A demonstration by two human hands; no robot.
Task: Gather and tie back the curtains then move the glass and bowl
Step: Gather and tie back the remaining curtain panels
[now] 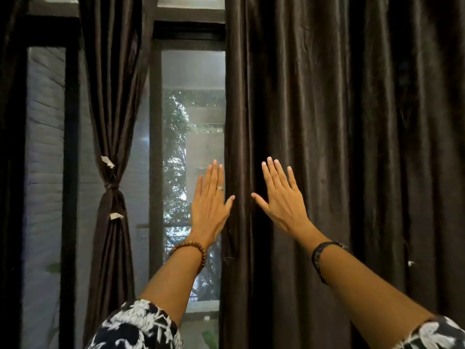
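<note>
Both hands flat, fingers straight and spread, gripping nothing. Left to right: tied curtain (110, 152), long axis vertical, cinched at mid-height by knotted band (110, 185), folds flaring above and below; window (192, 102) behind, tree foliage visible through glass; left hand (210, 200), fingertips up, raised before glass at loose curtain edge, contact unclear; right hand (280, 195), palm toward loose curtain (339, 147), which hangs full-length, pleats vertical, untied. Glass and bowl out of view
</note>
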